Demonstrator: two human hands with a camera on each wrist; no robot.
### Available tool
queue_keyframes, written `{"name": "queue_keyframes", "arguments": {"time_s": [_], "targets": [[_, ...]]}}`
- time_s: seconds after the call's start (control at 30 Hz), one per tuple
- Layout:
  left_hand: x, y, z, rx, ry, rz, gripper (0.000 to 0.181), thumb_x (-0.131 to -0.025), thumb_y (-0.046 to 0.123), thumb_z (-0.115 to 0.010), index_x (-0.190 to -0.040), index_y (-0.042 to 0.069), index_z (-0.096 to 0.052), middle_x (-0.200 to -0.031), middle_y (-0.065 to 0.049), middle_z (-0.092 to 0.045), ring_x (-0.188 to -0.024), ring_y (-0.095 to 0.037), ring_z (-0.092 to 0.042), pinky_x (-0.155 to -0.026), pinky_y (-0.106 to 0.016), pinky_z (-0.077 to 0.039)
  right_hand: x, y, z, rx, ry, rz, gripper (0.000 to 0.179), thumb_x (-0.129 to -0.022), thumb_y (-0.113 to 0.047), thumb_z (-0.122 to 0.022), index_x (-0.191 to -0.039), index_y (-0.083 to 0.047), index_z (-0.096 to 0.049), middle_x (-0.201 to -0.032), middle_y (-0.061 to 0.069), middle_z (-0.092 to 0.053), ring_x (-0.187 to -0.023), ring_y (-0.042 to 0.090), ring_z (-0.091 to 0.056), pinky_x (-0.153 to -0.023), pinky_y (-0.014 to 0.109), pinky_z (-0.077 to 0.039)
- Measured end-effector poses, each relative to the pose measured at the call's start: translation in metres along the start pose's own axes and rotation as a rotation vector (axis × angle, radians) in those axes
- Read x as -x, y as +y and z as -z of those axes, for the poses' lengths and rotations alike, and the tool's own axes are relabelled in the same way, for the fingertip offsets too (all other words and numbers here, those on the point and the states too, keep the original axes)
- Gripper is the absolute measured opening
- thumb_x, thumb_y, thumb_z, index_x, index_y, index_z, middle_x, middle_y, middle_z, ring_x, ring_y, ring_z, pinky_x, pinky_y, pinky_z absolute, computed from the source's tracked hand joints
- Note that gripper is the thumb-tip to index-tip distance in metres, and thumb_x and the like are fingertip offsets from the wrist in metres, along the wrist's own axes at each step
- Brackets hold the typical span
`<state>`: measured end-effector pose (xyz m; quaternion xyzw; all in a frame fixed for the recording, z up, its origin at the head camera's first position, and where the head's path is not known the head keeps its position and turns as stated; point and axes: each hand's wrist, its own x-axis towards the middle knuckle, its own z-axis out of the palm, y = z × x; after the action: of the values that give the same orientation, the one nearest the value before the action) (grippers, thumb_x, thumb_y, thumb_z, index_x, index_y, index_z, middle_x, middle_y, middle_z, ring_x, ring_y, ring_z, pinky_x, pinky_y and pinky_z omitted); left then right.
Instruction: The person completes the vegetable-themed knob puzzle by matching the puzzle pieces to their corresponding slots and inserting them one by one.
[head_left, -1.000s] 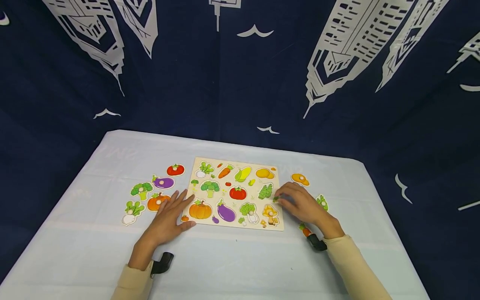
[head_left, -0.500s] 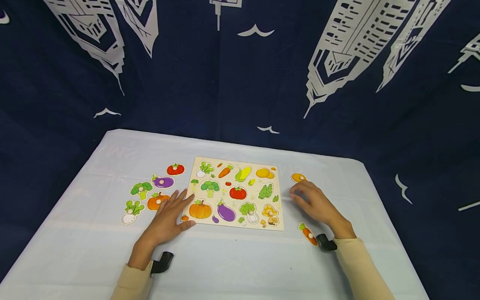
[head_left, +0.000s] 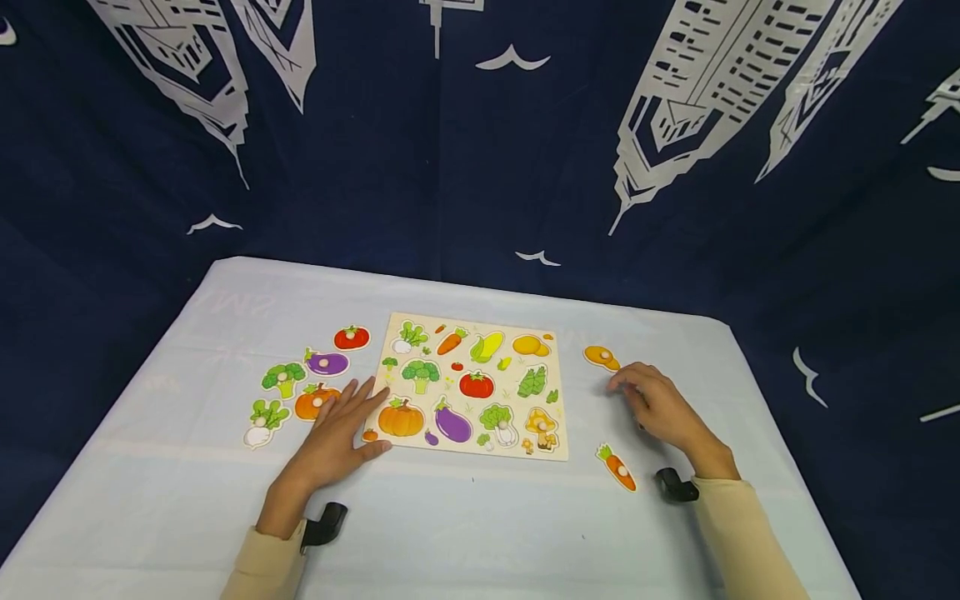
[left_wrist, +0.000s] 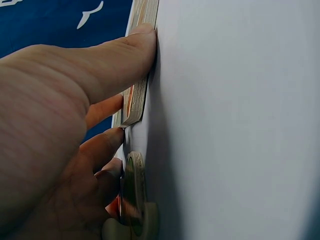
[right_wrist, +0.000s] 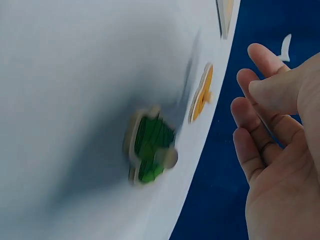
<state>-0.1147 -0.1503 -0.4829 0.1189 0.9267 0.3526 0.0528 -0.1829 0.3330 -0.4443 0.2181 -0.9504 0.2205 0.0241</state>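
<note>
A wooden vegetable puzzle board (head_left: pixel 444 396) lies mid-table. My left hand (head_left: pixel 336 446) rests at its lower-left corner with fingers spread, thumb (left_wrist: pixel 132 52) on the board's edge in the left wrist view. A pumpkin piece (head_left: pixel 309 406) lies partly under those fingers. My right hand (head_left: pixel 662 410), holding nothing, hovers right of the board, fingers loosely bent. Near it are a yellow-brown potato-like piece (head_left: pixel 597 356) and a carrot piece (head_left: pixel 617 468). A green leafy piece (right_wrist: pixel 152 150) with a knob appears in the right wrist view; the hand hides it in the head view.
Left of the board lie knobbed tomato (head_left: pixel 350 337), eggplant (head_left: pixel 327 364), broccoli (head_left: pixel 283 380) and radish (head_left: pixel 262 422) pieces. Knobbed cabbage (head_left: pixel 497 419) and mushroom (head_left: pixel 540 425) pieces sit in the board. A dark blue printed cloth (head_left: pixel 480 183) hangs behind the white table (head_left: pixel 480 533).
My right hand has moved from the board's right edge out to the right, above where the green leafy piece lay, uncovering the carrot piece. My left hand stays where it was.
</note>
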Motion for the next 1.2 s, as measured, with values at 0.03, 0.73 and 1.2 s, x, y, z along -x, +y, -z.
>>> {"name": "queue_keyframes", "arguments": {"time_s": [0.03,0.73,1.2], "targets": [[0.000,0.000,0.000,0.000,0.000,0.000,0.078,-0.084,0.020,-0.080,-0.151,0.007,-0.044,-0.164,-0.019,-0.026,-0.153,-0.044,-0.013,-0.122,-0.062,-0.002,0.001,0.002,0.001,0.003,0.001,-0.004,0.023,-0.094,0.011,-0.054,-0.103,-0.005,-0.069,-0.108,0.008,-0.068,-0.102,0.026,-0.059,-0.087,0.047,-0.051],[-0.002,0.001,-0.001,0.007,0.003,-0.009,0.078,-0.083,0.019,-0.080,-0.151,0.007,-0.044,-0.163,-0.019,-0.027,-0.153,-0.044,-0.013,-0.121,-0.064,-0.001,0.024,0.033,0.010,0.015,-0.020,-0.097,0.022,-0.087,0.012,-0.065,-0.093,-0.008,-0.071,-0.103,0.007,-0.067,-0.095,0.024,-0.061,-0.081,0.035,-0.051],[0.000,0.000,0.000,-0.007,-0.002,0.001,0.078,-0.084,0.020,-0.080,-0.151,0.007,-0.044,-0.163,-0.019,-0.027,-0.153,-0.044,-0.013,-0.121,-0.063,-0.003,0.031,0.043,0.007,0.009,-0.018,-0.130,0.022,-0.088,0.010,-0.066,-0.091,-0.012,-0.072,-0.106,0.010,-0.068,-0.103,0.033,-0.064,-0.087,0.040,-0.053]]}}
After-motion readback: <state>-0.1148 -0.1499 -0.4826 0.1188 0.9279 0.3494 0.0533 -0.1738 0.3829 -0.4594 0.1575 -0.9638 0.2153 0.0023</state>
